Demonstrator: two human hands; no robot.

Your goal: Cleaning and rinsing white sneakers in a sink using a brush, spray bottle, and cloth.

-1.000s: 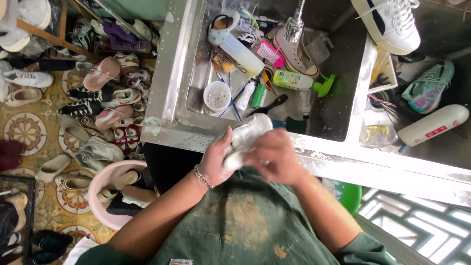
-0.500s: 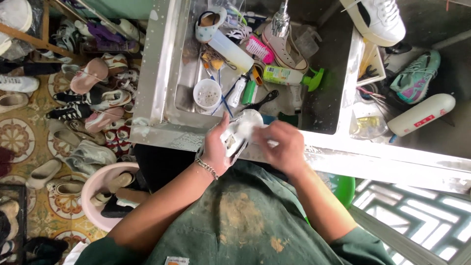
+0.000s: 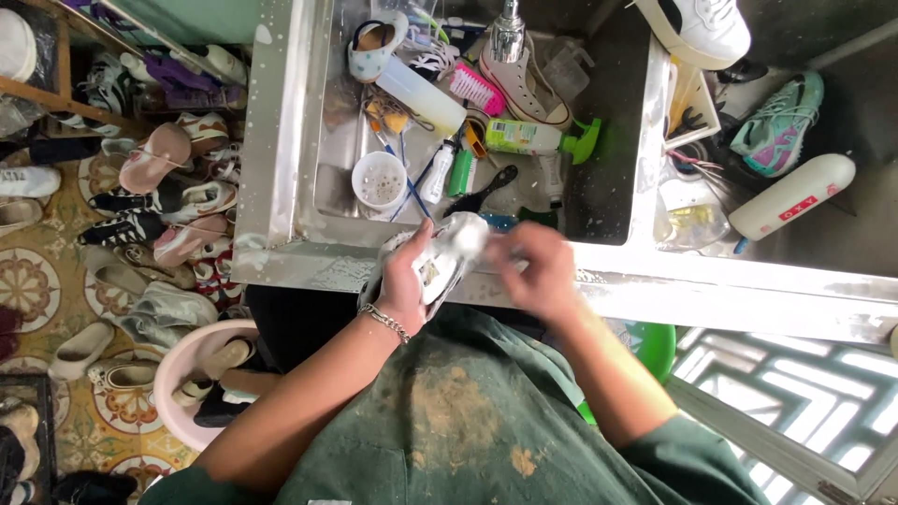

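The left hand [image 3: 407, 285] kept its grip clamped on the white shoe [image 3: 447, 254] over the sink's [image 3: 281, 140] front edge. The right hand [image 3: 538, 271], blurred, had shifted against its toe; its grip was unclear.

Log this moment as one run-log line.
left hand: holds white shoe | right hand: on shoe toe, blurred | place: over sink rim
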